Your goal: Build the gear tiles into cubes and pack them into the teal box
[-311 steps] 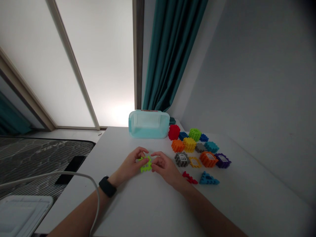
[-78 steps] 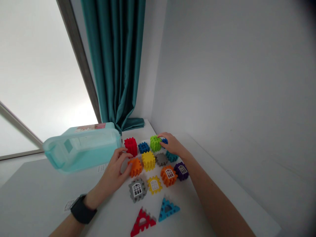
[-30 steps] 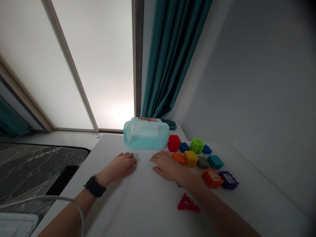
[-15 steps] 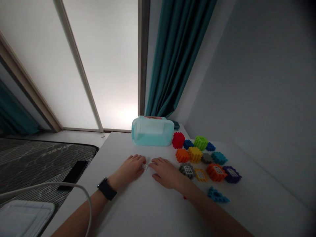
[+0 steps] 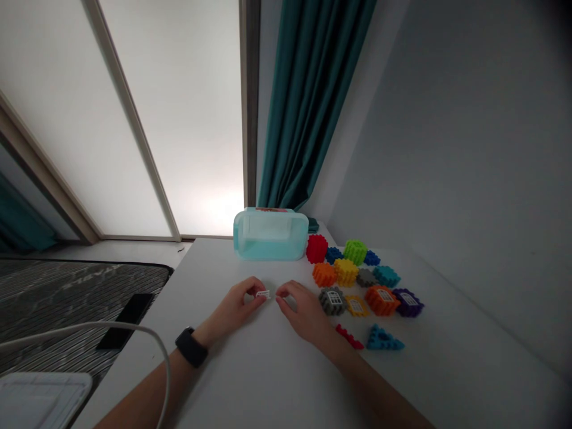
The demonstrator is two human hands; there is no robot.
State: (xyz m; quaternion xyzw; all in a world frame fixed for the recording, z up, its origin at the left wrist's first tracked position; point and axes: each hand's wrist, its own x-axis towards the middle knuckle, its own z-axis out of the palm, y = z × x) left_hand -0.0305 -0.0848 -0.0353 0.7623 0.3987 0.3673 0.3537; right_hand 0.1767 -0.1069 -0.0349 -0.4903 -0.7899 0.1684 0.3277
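My left hand [image 5: 239,305] pinches a small white lattice piece [image 5: 263,294], like a toy window frame, between thumb and fingers just above the white table. Facing it, my right hand [image 5: 304,311] has thumb and fingertips drawn together, a short gap from the white piece. Whether anything sits in that pinch is too small to make out. Close to the right hand stands a grey toothed block [image 5: 333,301] with a white window. A red toothed strip [image 5: 349,337] lies beside my right forearm, which partly covers it.
A light-blue plastic box [image 5: 270,235] stands at the table's far end. On the right lie several toothed blocks, among them an orange one [image 5: 382,300], a purple one [image 5: 408,302] and a blue triangular piece [image 5: 384,338]. A white cable [image 5: 111,325] loops at lower left.
My hands have moved slightly apart and their fingers have lifted, so the white piece shows more clearly in my left hand. The camera view has shifted a little; the red strip is more exposed.
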